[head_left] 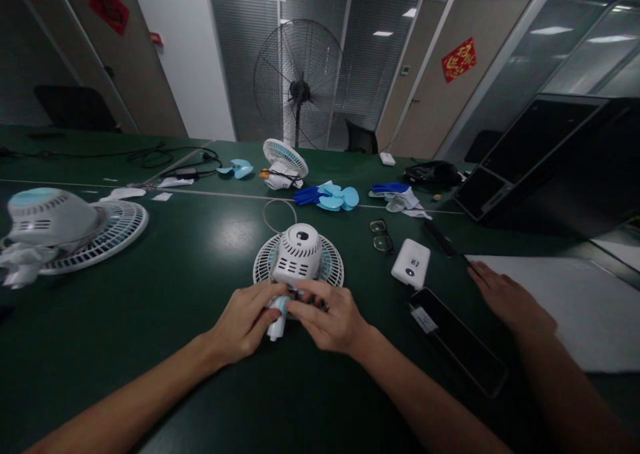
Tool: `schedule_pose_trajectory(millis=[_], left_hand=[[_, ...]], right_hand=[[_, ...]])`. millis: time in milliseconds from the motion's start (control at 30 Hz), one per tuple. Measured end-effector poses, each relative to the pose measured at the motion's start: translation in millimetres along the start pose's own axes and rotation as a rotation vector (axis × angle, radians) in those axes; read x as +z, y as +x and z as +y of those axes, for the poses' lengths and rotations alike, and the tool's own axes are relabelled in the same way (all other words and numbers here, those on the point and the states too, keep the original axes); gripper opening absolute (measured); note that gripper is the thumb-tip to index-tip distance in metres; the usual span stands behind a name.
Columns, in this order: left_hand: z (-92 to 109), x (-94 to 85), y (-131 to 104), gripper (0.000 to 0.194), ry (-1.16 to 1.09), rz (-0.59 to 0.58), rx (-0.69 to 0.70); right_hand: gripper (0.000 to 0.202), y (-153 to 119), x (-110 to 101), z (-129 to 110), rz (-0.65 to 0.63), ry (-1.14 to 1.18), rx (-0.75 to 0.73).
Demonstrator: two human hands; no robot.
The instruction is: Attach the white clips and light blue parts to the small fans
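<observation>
A small white fan [299, 251] lies grille down on the green table, its rounded motor housing facing up. Just in front of its housing, my left hand [246, 321] is closed on the fan's white neck piece [277, 327], which has a light blue part on it. From the right, my right hand [327, 314] pinches at the same neck piece, with its thumb and fingers close to the blue part. The fingers hide the joint between the neck piece and the housing.
Another person's hand [510, 301] rests at the right by a white sheet [565, 307]. Nearby lie a black phone [460, 344], a white power bank [411, 263] and glasses [381, 235]. A larger fan [55, 221] lies left; blue blades [338, 197] and gloves [400, 197] lie behind.
</observation>
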State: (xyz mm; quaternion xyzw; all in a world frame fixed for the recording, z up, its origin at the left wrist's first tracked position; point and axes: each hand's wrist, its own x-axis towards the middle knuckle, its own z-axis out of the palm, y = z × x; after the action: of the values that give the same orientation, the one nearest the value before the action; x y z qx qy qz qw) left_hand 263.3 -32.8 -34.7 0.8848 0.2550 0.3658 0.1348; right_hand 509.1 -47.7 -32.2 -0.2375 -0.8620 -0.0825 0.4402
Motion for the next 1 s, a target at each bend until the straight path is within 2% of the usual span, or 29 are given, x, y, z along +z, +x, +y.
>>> schedule_pose_trajectory(millis=[200, 367, 500, 600, 733, 1000], left_hand=[[-1.9, -0.8, -1.4, 0.032, -0.012, 0.002, 0.001], [-1.7, -0.9, -0.3, 0.033, -0.011, -0.006, 0.013], [-1.7, 0.0, -0.4, 0.033, 0.010, 0.038, 0.037], [-1.3, 1.2, -0.8, 0.032, -0.006, 0.048, 0.025], [-0.3, 1.6, 0.5, 0.028, -0.061, 0.019, -0.001], [-1.5, 0.8, -0.3, 0.028, -0.092, -0.006, -0.028]], right_hand=[[0.033, 2.0, -3.2, 1.5, -0.004, -0.133, -0.108], [0.024, 7.4, -4.3, -1.4, -0.058, -0.112, -0.127], [0.030, 6.2, -4.2, 0.5, -0.080, -0.107, -0.153], [0.034, 5.5, -3.6, 1.2, -0.072, -0.130, -0.148], [0.030, 8.9, -4.6, 0.6, -0.053, -0.116, -0.151], [0.033, 6.2, -0.9, -1.4, -0.089, -0.029, -0.135]])
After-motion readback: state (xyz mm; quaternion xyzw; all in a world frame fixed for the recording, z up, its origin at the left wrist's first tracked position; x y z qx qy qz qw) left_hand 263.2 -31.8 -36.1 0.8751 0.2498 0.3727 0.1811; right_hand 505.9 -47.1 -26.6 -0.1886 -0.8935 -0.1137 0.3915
